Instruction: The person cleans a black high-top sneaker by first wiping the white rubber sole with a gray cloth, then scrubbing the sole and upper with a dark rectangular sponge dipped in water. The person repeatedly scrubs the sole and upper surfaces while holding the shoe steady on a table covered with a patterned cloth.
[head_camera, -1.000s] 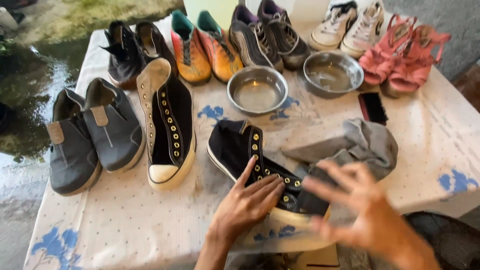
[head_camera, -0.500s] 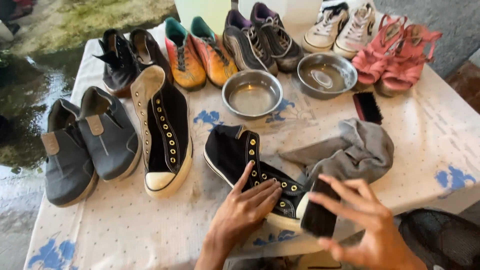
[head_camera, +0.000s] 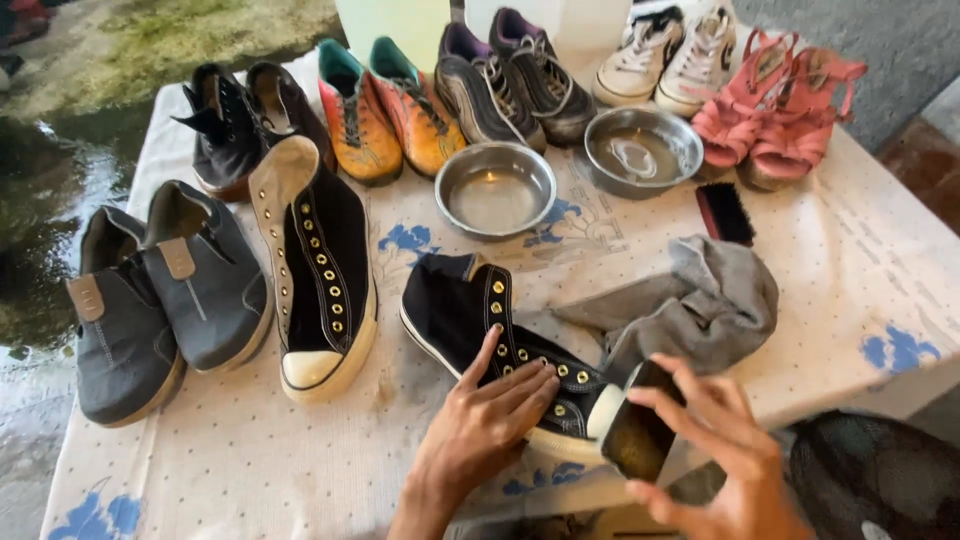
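You stood at a table (head_camera: 850, 270) covered with a dotted cloth, with pairs of shoes lined along its far edge and left side. A grey rag (head_camera: 700, 305) lay crumpled just right of the black sneaker (head_camera: 470, 320) you were working on, which lay near the front edge, toe toward you. Its partner (head_camera: 315, 270) sat apart to the left. Two steel bowls (head_camera: 495, 188) stood beyond, and a small black brush (head_camera: 724, 212) lay near the right one. Your left hand (head_camera: 480, 425) pressed flat on the sneaker's eyelets, fingers spread. Your right hand (head_camera: 720, 450) curled round a dark brush-like block (head_camera: 640, 432) touching the toe; its exact kind was hard to tell
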